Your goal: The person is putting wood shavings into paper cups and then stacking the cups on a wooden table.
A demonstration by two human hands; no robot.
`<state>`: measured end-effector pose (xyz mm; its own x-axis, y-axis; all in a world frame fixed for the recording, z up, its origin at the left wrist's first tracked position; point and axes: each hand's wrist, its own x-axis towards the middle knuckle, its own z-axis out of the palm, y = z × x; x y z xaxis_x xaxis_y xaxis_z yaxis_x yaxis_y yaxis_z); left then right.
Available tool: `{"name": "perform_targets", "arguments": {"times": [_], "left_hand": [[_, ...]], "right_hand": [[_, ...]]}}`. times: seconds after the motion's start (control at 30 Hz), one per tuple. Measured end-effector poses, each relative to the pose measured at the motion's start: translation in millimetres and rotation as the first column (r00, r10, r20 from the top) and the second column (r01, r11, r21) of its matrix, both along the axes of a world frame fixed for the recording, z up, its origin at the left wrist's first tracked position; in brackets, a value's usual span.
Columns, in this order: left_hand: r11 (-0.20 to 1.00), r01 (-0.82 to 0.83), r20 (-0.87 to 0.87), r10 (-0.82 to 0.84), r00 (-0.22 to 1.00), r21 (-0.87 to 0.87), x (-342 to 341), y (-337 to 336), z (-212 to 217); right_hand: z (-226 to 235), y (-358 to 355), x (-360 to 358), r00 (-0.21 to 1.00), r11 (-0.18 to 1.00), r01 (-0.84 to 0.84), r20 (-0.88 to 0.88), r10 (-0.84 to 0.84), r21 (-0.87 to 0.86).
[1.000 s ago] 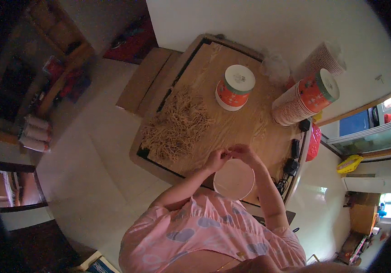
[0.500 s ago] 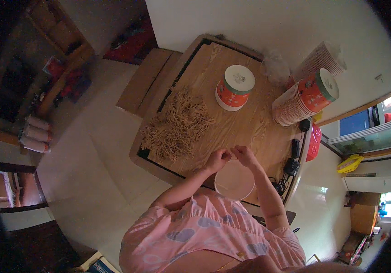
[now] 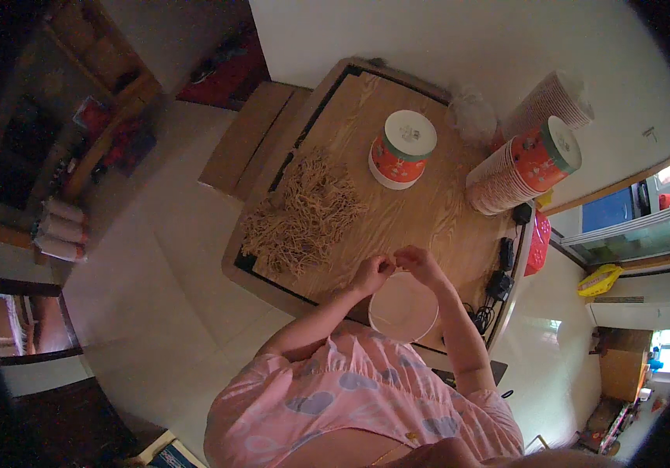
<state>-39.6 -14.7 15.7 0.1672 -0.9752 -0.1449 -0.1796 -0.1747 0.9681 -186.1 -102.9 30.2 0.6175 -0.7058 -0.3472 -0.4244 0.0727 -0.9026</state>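
1. One white tub [image 3: 403, 312] sits at the near side of the desk [image 3: 440, 226], mouth toward the viewer, between the person's forearms and just in front of the pink patterned clothing [image 3: 358, 398].
2. Two bare hands meet at the tub's far rim. The left hand [image 3: 374, 273] has its fingers curled in, thumb and forefinger drawn close; the right hand [image 3: 419, 264] bends down toward it, fingertips bunched. Whether either pinches something small cannot be told.
3. A loose tangle of tan twine [image 3: 304, 214] lies on the desk beyond the left hand, well apart from the tub.
4. Farther back, an upturned orange tub [image 3: 399, 165] with a green band shows its white base on top.
5. Toward the right edge, a tilted stack of nested tubs [image 3: 506, 173] lies, its orange end up; behind it is another pale stack [image 3: 549, 105], with a crumpled clear bag [image 3: 471, 115] beside.
6. Black adapters [image 3: 498, 285] and cables [image 3: 481, 317] line the right edge.
7. Past the desk's left side is a cardboard box [image 3: 245, 140].
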Motion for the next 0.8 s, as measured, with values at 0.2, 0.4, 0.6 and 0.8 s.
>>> {"name": "perform_targets", "arguments": {"times": [0.2,0.4,0.6,0.8], "left_hand": [[0.999,0.045,0.055,-0.045,0.997,0.013,3.2,0.4,0.0],[0.999,-0.006,0.013,0.007,1.0,-0.044,-0.6,-0.6,-3.3],[0.997,0.038,0.032,-0.04,0.999,0.062,0.5,-1.7,-2.6],[0.994,-0.053,-0.043,0.049,0.998,-0.092,-3.9,-2.1,-21.1]], "right_hand": [[5.8,-1.7,-2.2,0.995,0.998,0.014,-0.099,-0.02,-0.062],[4.3,1.5,-1.3,0.992,0.991,-0.028,-0.123,0.012,-0.135],[14.6,4.0,0.0,0.99,0.974,-0.023,-0.142,-0.01,-0.227],[20.5,6.9,3.6,0.981,0.977,-0.048,-0.196,0.007,-0.208]]}}
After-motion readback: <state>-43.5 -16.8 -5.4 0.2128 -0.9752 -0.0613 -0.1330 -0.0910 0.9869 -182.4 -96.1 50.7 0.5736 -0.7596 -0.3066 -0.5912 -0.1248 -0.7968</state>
